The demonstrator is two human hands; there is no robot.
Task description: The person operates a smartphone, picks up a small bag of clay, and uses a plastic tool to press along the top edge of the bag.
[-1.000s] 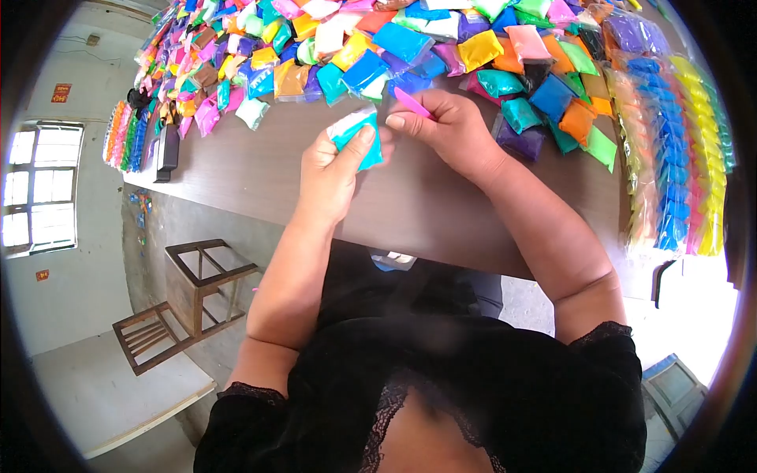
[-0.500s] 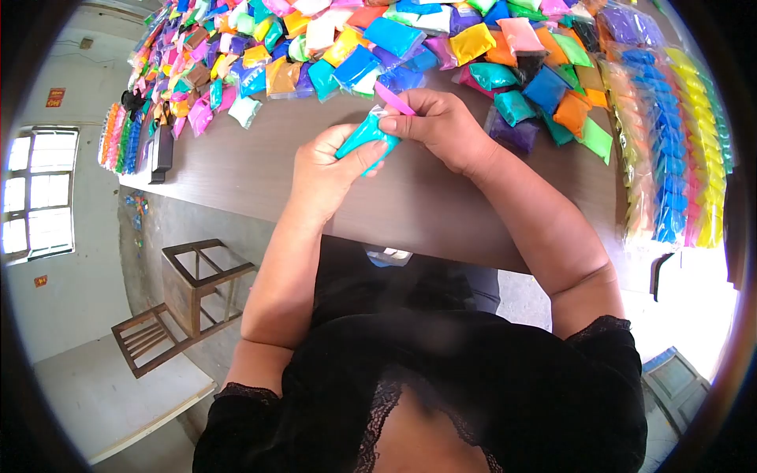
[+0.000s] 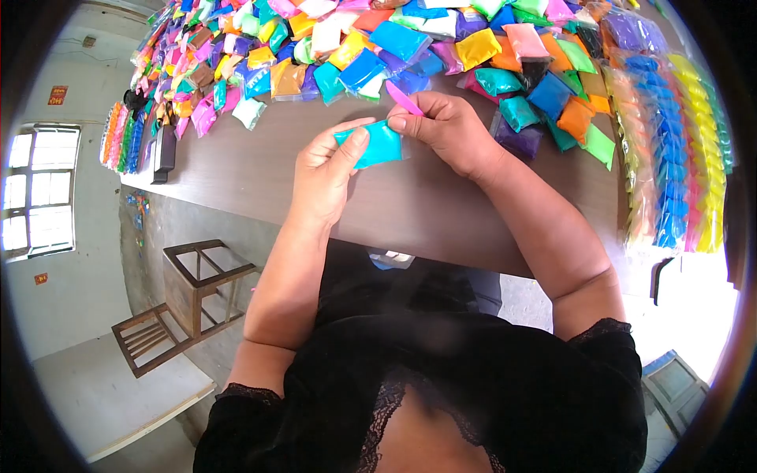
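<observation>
A turquoise packet in clear film (image 3: 382,147) is pinched at its left end between the thumb and fingers of my left hand (image 3: 326,164), its flat face turned up over the table. My right hand (image 3: 451,132) is closed on a slim pink plastic blade-like tool (image 3: 403,98), which sticks out up and to the left past the fingers. The right thumb and fingertip are right at the packet's upper right corner. Part of the tool is hidden inside the right hand.
A wide heap of colourful packets (image 3: 363,71) covers the table's far side. Long clear bags of blue (image 3: 669,150) and yellow pieces (image 3: 702,150) lie at the right. A black object (image 3: 164,151) stands near the left table edge. A wooden chair (image 3: 185,303) is on the floor at left.
The turquoise packet has turned from a slanted, folded-looking pose to a flat one facing up. My right hand has shifted slightly right, still with the pink tool.
</observation>
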